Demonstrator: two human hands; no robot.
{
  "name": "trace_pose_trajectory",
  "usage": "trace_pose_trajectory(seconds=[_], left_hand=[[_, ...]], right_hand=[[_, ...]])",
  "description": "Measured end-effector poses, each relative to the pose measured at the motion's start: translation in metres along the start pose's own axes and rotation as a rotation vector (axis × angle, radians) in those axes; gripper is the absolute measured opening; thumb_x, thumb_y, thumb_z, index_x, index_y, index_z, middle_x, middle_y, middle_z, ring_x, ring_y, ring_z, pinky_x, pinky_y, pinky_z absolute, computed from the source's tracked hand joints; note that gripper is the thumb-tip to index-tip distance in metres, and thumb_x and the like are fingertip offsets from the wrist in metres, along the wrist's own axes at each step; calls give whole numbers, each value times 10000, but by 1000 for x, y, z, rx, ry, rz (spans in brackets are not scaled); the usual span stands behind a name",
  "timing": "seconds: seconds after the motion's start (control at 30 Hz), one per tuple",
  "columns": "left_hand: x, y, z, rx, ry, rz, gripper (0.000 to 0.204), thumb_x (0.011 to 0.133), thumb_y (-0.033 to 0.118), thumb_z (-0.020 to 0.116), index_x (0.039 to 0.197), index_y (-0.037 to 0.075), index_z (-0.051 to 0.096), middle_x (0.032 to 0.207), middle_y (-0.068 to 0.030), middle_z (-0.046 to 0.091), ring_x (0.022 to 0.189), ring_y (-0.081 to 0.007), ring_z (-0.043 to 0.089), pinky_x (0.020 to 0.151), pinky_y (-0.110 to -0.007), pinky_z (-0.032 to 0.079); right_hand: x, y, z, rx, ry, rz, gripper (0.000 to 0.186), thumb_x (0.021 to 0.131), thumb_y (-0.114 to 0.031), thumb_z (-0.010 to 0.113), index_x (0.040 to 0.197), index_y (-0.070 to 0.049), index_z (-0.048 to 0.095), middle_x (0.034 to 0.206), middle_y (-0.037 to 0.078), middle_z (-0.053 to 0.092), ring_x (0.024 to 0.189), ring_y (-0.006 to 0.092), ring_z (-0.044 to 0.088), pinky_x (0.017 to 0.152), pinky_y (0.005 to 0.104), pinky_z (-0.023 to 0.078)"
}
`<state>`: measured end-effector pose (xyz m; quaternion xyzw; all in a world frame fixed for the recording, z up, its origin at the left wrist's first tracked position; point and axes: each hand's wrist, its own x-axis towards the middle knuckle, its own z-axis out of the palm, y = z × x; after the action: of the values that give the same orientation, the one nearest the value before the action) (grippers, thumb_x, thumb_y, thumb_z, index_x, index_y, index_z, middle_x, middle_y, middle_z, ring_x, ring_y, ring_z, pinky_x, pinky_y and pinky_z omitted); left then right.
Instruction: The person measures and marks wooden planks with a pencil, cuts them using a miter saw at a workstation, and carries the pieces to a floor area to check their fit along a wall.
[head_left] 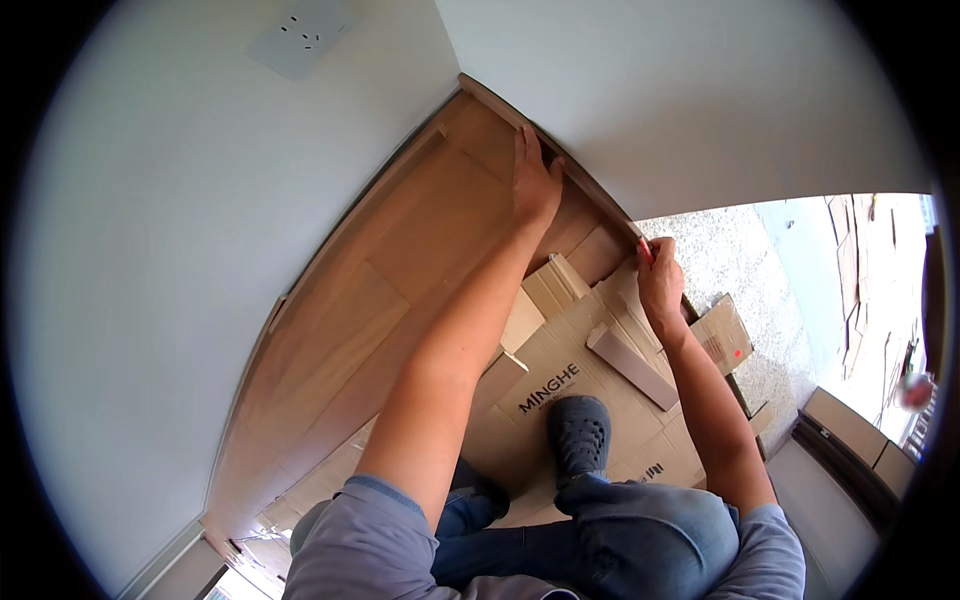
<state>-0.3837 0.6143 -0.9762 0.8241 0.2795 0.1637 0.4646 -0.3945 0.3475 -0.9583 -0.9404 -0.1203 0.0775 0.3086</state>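
Note:
A brown skirting strip (590, 187) runs along the foot of the far wall, from the corner to the wall's end. My left hand (537, 188) reaches to the strip, fingers stretched out and thumb spread apart, the fingertips touching it. At the strip's right end, beside the wall's edge, my right hand (661, 285) is closed around a slim red object (646, 250). Only a short part of that object shows, so its kind is unclear. Brown wood flooring (400, 240) lies under my left arm.
Flattened cardboard (500, 415) covers the floor beneath my dark clog (579, 435). A short brown offcut (632, 367) lies on it. At right are a speckled floor (700, 245) and a cardboard piece (722, 335). A wall socket (300, 35) sits upper left.

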Motion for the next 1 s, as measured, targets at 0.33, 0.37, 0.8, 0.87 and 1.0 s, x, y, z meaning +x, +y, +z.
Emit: trace_pose_trajectory(seconds=[0.33, 0.37, 0.8, 0.87, 1.0], left_hand=[[-2, 4, 0, 12, -186, 47, 1273, 784, 359, 889, 1589, -117, 24, 1664, -355, 35, 1564, -453, 116, 1273, -445, 227], [-1, 9, 1, 8, -204, 22, 1294, 773, 355, 898, 1585, -124, 11, 1662, -360, 30, 1564, -454, 114, 1275, -443, 224], [8, 23, -1, 151, -283, -118, 1319, 786, 282, 901, 1570, -125, -79, 1661, -356, -3, 1550, -472, 156, 1254, -458, 301], [8, 25, 2, 145, -297, -123, 1315, 792, 280, 898, 1567, -130, -82, 1661, -355, 0, 1550, -469, 158, 1255, -454, 302], [11, 22, 4, 179, -303, -121, 1315, 799, 282, 894, 1566, -131, -91, 1660, -356, 4, 1548, -463, 174, 1249, -448, 317]], right_hand=[[5, 22, 2, 41, 23, -86, 249, 987, -282, 681, 1071, -95, 540, 784, 186, 695, 723, 427, 677, 633, 516, 513], [7, 24, 2, 43, 6, -59, 245, 981, -263, 686, 1109, -96, 559, 785, 187, 694, 729, 419, 680, 650, 499, 519], [-8, 6, -36, 597, -7, 64, 349, 1077, -296, 478, 1014, -6, 661, 779, 42, 602, 729, 120, 552, 702, 284, 479], [-6, 3, -28, 674, -56, 151, 360, 1083, -317, 489, 1000, -8, 655, 802, 29, 598, 730, 113, 534, 699, 279, 471], [5, 1, 1, 814, 100, 60, 176, 1026, -190, 640, 989, -18, 651, 842, 11, 633, 767, 83, 545, 714, 259, 471]])
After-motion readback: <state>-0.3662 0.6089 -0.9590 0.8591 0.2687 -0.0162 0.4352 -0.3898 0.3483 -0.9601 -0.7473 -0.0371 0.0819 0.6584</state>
